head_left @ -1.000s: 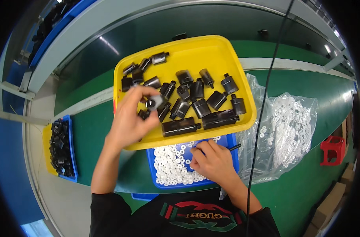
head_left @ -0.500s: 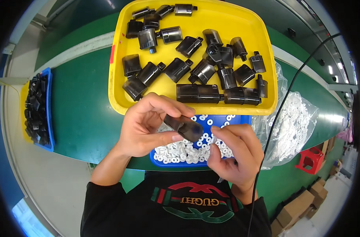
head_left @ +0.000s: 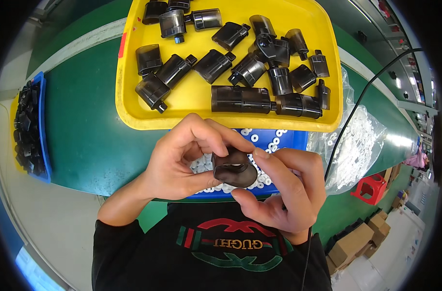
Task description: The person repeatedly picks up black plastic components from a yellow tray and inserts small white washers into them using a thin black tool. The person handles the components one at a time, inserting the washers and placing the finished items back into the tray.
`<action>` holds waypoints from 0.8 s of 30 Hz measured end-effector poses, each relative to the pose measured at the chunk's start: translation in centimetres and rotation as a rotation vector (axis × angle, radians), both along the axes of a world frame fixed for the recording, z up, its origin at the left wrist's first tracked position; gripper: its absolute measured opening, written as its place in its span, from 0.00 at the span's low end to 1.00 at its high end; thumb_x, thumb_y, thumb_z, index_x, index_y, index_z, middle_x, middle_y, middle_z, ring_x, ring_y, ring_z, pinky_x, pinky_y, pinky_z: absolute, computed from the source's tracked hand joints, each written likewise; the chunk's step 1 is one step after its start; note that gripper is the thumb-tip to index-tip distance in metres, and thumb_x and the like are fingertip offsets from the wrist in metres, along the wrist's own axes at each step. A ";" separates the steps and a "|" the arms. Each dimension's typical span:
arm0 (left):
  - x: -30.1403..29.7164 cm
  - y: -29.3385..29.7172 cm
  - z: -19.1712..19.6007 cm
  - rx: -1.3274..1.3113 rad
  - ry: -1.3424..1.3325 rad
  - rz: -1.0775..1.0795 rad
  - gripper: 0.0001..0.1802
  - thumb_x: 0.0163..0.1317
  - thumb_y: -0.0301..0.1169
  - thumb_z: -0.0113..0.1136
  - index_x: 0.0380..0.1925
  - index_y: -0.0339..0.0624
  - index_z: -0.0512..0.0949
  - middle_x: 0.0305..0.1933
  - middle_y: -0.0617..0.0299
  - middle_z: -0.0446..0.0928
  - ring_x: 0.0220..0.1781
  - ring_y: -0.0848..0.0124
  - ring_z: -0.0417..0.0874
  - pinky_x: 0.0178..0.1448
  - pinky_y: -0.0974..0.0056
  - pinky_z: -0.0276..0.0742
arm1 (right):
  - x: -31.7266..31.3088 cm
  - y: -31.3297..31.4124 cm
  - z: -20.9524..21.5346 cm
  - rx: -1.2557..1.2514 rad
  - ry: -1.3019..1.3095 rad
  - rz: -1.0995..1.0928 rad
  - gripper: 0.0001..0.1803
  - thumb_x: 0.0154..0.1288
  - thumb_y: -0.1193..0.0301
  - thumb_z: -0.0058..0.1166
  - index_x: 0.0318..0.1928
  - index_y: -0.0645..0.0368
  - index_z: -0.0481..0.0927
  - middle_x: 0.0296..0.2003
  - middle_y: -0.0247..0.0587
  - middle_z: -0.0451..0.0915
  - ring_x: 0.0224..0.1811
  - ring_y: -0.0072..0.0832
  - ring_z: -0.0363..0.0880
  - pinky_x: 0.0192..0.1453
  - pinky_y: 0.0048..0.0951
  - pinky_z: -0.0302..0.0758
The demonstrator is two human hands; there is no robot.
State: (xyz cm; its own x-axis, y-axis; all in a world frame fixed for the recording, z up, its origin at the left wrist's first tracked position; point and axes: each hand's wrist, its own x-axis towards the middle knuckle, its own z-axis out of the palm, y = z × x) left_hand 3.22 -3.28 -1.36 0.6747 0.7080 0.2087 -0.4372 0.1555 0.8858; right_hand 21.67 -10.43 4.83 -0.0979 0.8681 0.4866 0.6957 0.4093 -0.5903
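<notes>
A smoky, see-through black plastic pod shell (head_left: 235, 169) is in my left hand (head_left: 179, 160), held between thumb and fingers above the small-parts tray. Its hollow, open end faces me. My right hand (head_left: 289, 189) is at the shell's right side. The index fingertip touches or nearly touches its upper right rim, while the thumb is spread below its lower edge. No part shows between the right fingers. Beneath both hands, white rings (head_left: 274, 145) lie in a blue tray (head_left: 296, 139), partly hidden by my hands.
A yellow tray (head_left: 182, 122) with several dark shells stands just beyond. A clear bag (head_left: 359, 150) of white rings lies on the right. On the far left is a blue-rimmed bin (head_left: 44, 131) of dark parts. A black cable (head_left: 349, 114) hangs down the right side.
My right hand has come up against the shell, and the small white piece at its fingertips no longer shows. The shell has tilted, its open end turning toward me. The view has shifted slightly.
</notes>
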 end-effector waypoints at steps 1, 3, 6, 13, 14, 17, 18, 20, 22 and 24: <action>-0.1 0.0 -0.1 0.011 0.004 -0.009 0.22 0.55 0.20 0.70 0.41 0.41 0.65 0.50 0.36 0.77 0.57 0.48 0.81 0.58 0.51 0.81 | 0.0 -0.2 -0.1 -0.029 -0.002 -0.003 0.30 0.40 0.74 0.75 0.50 0.62 0.83 0.36 0.38 0.79 0.25 0.24 0.76 0.24 0.21 0.72; 0.0 0.0 -0.1 0.021 0.011 -0.020 0.22 0.55 0.20 0.70 0.41 0.41 0.65 0.51 0.36 0.77 0.57 0.48 0.81 0.58 0.52 0.81 | 0.1 -0.3 -0.4 -0.051 0.009 0.007 0.29 0.40 0.73 0.75 0.49 0.62 0.83 0.36 0.38 0.79 0.25 0.24 0.76 0.24 0.21 0.73; 0.0 -0.1 -0.1 0.028 0.017 -0.024 0.23 0.55 0.21 0.71 0.42 0.41 0.65 0.51 0.36 0.77 0.56 0.48 0.81 0.57 0.52 0.81 | 0.2 0.1 -1.0 -0.032 0.043 0.040 0.28 0.41 0.74 0.75 0.48 0.62 0.83 0.35 0.38 0.79 0.26 0.25 0.77 0.25 0.23 0.74; 0.5 -0.2 0.2 0.194 0.172 0.015 0.29 0.51 0.21 0.72 0.52 0.38 0.69 0.52 0.48 0.78 0.51 0.58 0.82 0.53 0.56 0.79 | 0.1 -0.1 -1.2 -0.099 0.065 0.105 0.26 0.43 0.72 0.74 0.46 0.62 0.84 0.34 0.41 0.79 0.29 0.30 0.80 0.30 0.26 0.77; 0.5 -0.3 0.5 0.203 0.234 0.011 0.29 0.49 0.19 0.71 0.53 0.38 0.71 0.51 0.52 0.78 0.50 0.62 0.82 0.51 0.59 0.79 | -0.1 -0.2 -1.3 -0.108 0.076 0.116 0.25 0.43 0.71 0.75 0.45 0.63 0.84 0.34 0.42 0.79 0.30 0.31 0.81 0.32 0.26 0.76; -0.2 0.2 -0.2 0.420 0.293 -0.087 0.27 0.45 0.19 0.70 0.49 0.39 0.76 0.44 0.54 0.79 0.42 0.59 0.83 0.43 0.61 0.78 | -1.0 -0.5 -0.6 -0.168 0.144 0.129 0.24 0.46 0.70 0.74 0.45 0.64 0.84 0.36 0.44 0.80 0.28 0.30 0.81 0.30 0.26 0.76; -0.1 0.3 0.1 0.409 0.307 -0.096 0.24 0.41 0.19 0.69 0.43 0.40 0.79 0.37 0.56 0.80 0.36 0.57 0.82 0.38 0.61 0.76 | -1.0 -0.4 -0.2 -0.180 0.196 0.118 0.19 0.49 0.73 0.69 0.44 0.65 0.84 0.33 0.45 0.81 0.26 0.28 0.80 0.28 0.25 0.76; -0.1 0.3 0.9 0.405 0.384 -0.108 0.15 0.46 0.22 0.70 0.37 0.37 0.81 0.35 0.56 0.80 0.34 0.62 0.82 0.36 0.63 0.75 | 0.4 -0.8 0.2 -0.183 0.345 0.183 0.18 0.46 0.73 0.64 0.41 0.65 0.84 0.29 0.42 0.79 0.27 0.31 0.81 0.27 0.26 0.77; 0.6 -0.1 1.1 0.406 0.411 -0.028 0.11 0.47 0.21 0.73 0.31 0.38 0.82 0.29 0.60 0.80 0.29 0.67 0.81 0.32 0.66 0.72 | 0.1 -0.3 2.4 -0.391 -0.062 0.062 0.12 0.47 0.75 0.60 0.35 0.63 0.82 0.25 0.41 0.78 0.25 0.30 0.80 0.24 0.26 0.74; 0.4 -0.5 0.7 0.420 0.451 0.032 0.11 0.46 0.20 0.74 0.29 0.39 0.82 0.27 0.61 0.80 0.26 0.68 0.80 0.30 0.67 0.72 | -2.7 0.3 7.0 -0.728 -1.045 -0.202 0.03 0.51 0.80 0.57 0.26 0.60 0.76 0.21 0.41 0.77 0.19 0.25 0.76 0.19 0.25 0.67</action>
